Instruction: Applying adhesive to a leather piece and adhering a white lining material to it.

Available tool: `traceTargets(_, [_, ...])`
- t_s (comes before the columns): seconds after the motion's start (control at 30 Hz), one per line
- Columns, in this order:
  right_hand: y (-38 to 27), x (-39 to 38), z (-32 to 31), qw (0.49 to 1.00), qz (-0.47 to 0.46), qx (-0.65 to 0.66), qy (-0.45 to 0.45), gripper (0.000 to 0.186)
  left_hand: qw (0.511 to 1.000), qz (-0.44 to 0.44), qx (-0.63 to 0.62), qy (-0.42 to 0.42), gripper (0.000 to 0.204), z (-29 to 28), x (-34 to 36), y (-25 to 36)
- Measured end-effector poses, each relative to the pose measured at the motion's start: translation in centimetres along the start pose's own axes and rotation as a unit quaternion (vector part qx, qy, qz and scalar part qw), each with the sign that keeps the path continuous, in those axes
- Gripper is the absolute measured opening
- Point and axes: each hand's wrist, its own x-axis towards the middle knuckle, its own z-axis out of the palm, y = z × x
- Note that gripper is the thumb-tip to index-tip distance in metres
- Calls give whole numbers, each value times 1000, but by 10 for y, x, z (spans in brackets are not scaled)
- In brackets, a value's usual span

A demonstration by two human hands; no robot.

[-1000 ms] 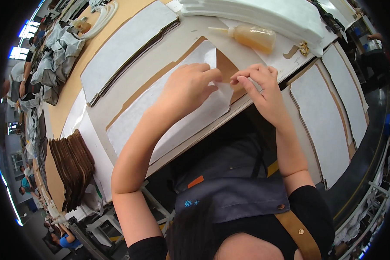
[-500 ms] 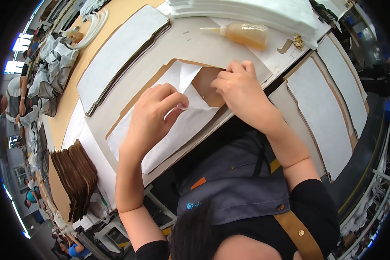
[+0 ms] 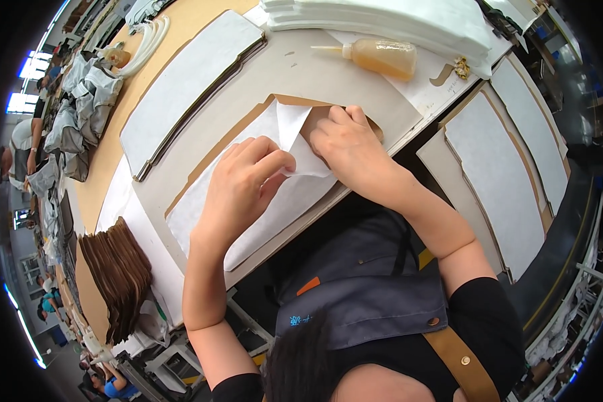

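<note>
A white sheet (image 3: 214,191) lies over a brown panel (image 3: 269,102) on the bench before me, its right end peeled up and folded back. My left hand (image 3: 244,177) is closed, thumb and forefinger pinching the lifted part of the white sheet. My right hand (image 3: 350,146) rests over the panel's bare brown end, close to the sheet's raised edge. Its fingers are curled in, and whatever lies under their tips is hidden.
A squeeze bottle of amber liquid (image 3: 384,57) lies beyond my right hand, near a thick white stack (image 3: 375,19). White-faced panels (image 3: 191,84) lie far left, others (image 3: 492,164) at right. Brown pieces (image 3: 117,275) are stacked at left. Other people (image 3: 21,144) work further off.
My right hand has moved left and a little nearer to me, from the panel's far edge to the sheet's raised edge. My left hand has barely shifted, still pinching the sheet.
</note>
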Motion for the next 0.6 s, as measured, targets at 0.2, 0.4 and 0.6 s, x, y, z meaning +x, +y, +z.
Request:
traceTargets(0.2, [12,-10,-42,994,33,54,88,5,1000,6,-11,22,22,6,4,-2])
traceTargets(0.4, [64,-38,-71,959,196,-76,190,28,994,37,-66,81,42,37,30,7])
traceTargets(0.6, [45,-26,-40,867,253,420,89,36,995,22,-47,86,78,55,16,1])
